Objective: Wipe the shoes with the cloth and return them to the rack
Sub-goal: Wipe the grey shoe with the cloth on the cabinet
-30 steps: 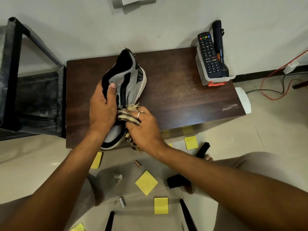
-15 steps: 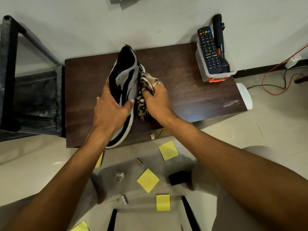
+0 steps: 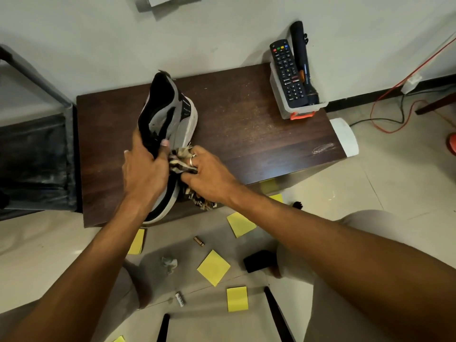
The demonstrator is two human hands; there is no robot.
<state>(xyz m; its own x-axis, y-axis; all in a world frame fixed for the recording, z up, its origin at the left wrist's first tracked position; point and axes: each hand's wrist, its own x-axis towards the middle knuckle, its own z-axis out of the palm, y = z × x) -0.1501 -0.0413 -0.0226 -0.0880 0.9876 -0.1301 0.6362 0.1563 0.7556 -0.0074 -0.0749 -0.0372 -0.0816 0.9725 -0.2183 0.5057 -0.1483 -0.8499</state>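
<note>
Your left hand point(image 3: 145, 171) clamps shoe point(image 3: 172, 114) midfoot, propped on table point(image 3: 246, 134); right hand point(image 3: 209, 174) just beside bunches cloth point(image 3: 180, 161) against its side. Shoe looks light, upper soft: grip by the stiff sole.

no legible txt: tiny print on shoe point(image 3: 178, 119), remote point(image 3: 287, 75) & battery point(image 3: 180, 298), all too blurred

Item count: one shoe point(image 3: 177, 119), one cloth point(image 3: 179, 160), one remote point(image 3: 287, 72), one torch point(image 3: 302, 60), one clear bin point(image 3: 278, 104), two batteries point(image 3: 199, 241) point(image 3: 180, 298), six yellow notes point(image 3: 213, 267) (one partly hidden).
</note>
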